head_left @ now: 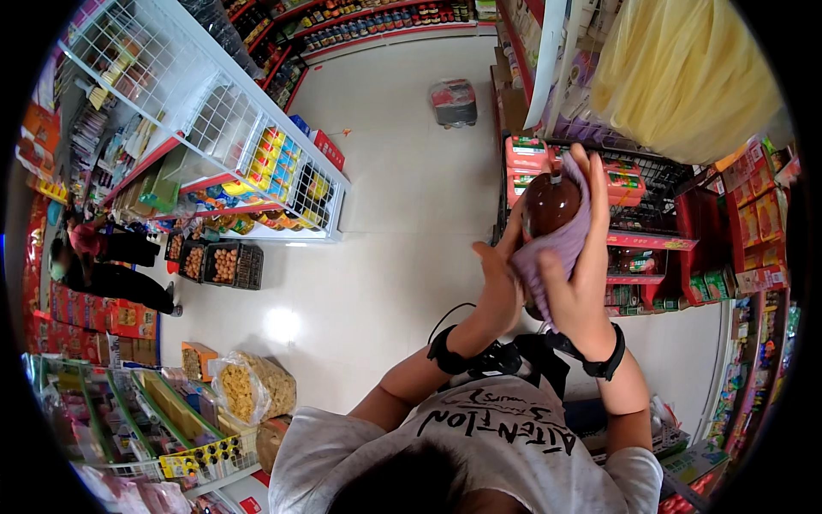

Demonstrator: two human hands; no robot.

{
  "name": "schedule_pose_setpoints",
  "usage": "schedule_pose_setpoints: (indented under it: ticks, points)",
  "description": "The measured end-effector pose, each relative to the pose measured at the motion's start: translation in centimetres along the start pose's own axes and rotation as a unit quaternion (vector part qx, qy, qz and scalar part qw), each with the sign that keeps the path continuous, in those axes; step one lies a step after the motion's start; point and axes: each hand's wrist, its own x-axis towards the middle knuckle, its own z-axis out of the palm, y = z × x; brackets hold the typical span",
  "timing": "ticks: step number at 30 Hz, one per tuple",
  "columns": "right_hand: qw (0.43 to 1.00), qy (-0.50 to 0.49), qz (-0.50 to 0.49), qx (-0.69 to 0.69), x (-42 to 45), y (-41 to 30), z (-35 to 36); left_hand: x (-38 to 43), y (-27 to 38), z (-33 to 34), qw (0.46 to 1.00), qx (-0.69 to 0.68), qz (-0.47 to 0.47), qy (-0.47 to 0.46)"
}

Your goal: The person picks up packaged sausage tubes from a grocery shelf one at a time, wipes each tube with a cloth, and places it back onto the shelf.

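My left hand (pixel 502 283) grips a rounded bottle (pixel 550 204) of dark reddish-brown liquid from its left side. The bottle's narrow neck points away from me, and its lower part is largely covered. A ribbed purple cloth (pixel 557 256) wraps the bottle's right side and runs down toward my wrists. My right hand (pixel 585 276) presses this cloth against the bottle, fingers stretched along it and thumb across the front. Just beyond my hands, packs of pink bottles (pixel 528 153) stand in a black rack (pixel 663 172).
A large bag of pale yellow strips (pixel 684 77) hangs at upper right. Red shelving (pixel 687 247) stands right of my hands. A plastic-wrapped item (pixel 453 103) lies on the floor ahead. At left are a white wire-sided shelf (pixel 343 193), egg crates (pixel 247 266) and two people (pixel 122 276).
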Motion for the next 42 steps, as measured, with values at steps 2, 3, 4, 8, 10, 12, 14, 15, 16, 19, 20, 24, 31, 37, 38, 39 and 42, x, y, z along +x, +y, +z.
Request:
schedule_pose_setpoints:
  ticks: [2,3,4,8,10,12,14,15,16,19,20,24,31,37,38,39,42]
  points:
    - [0.995,0.008,0.075,0.064,-0.5,1.0,-0.2,1.0,-1.3,-0.5,0.982,0.154,0.108,-0.029]
    - [0.989,0.012,0.11,0.094,-0.7,1.5,-0.6,1.6,-1.8,-1.1,0.959,0.228,0.161,-0.046]
    - [0.971,0.047,0.216,0.087,-1.3,1.2,-1.0,1.5,-1.7,-1.0,0.946,0.263,0.184,-0.042]
    - [0.959,0.072,0.27,0.053,-2.2,0.7,-0.7,1.5,-1.7,-1.2,0.938,0.288,0.187,-0.055]
    - [0.989,0.069,0.099,-0.08,-2.6,1.1,0.9,2.5,-1.0,-1.2,0.959,0.22,0.159,-0.083]
    - [0.982,0.05,-0.03,-0.177,-2.2,1.6,0.6,2.7,0.4,-0.4,0.98,0.097,0.127,-0.121]
    - [0.973,0.015,-0.067,-0.221,-2.1,1.5,-0.3,2.4,0.1,-0.5,0.991,-0.032,0.048,-0.118]
    - [0.979,0.013,-0.034,-0.201,-2.1,1.7,-0.8,2.1,0.0,0.1,0.993,0.006,0.06,-0.099]
    - [0.983,0.01,-0.001,-0.181,-2.1,1.9,-1.2,1.7,0.1,1.0,0.993,0.044,0.071,-0.08]
    - [0.982,0.058,0.111,-0.139,-2.0,2.0,-1.4,2.3,-2.1,0.1,0.986,0.076,0.126,-0.075]
    - [0.977,0.064,0.151,-0.134,-2.1,1.9,-1.7,2.4,-2.7,-0.4,0.987,0.087,0.116,-0.065]
    - [0.978,0.032,0.132,-0.16,-2.2,2.0,-1.3,2.4,-2.7,-0.1,0.994,0.068,0.089,0.005]
    - [0.953,-0.042,0.052,-0.294,-4.7,2.9,-1.4,3.4,0.2,-0.6,0.986,-0.125,-0.011,0.107]
    - [0.92,0.077,0.379,0.056,-5.5,4.7,-1.8,3.0,-0.1,-1.4,0.987,-0.118,0.097,0.053]
    - [0.829,0.1,0.481,0.267,-5.9,5.6,-2.2,3.0,-0.2,-0.6,0.984,-0.102,0.131,0.063]
    - [0.811,0.098,0.506,0.276,-5.8,5.4,-2.2,2.9,-0.7,-0.8,0.986,-0.077,0.146,0.019]
    - [0.769,0.067,0.565,0.292,-6.0,5.2,-3.1,2.6,-1.5,-1.3,0.983,0.023,0.169,-0.071]
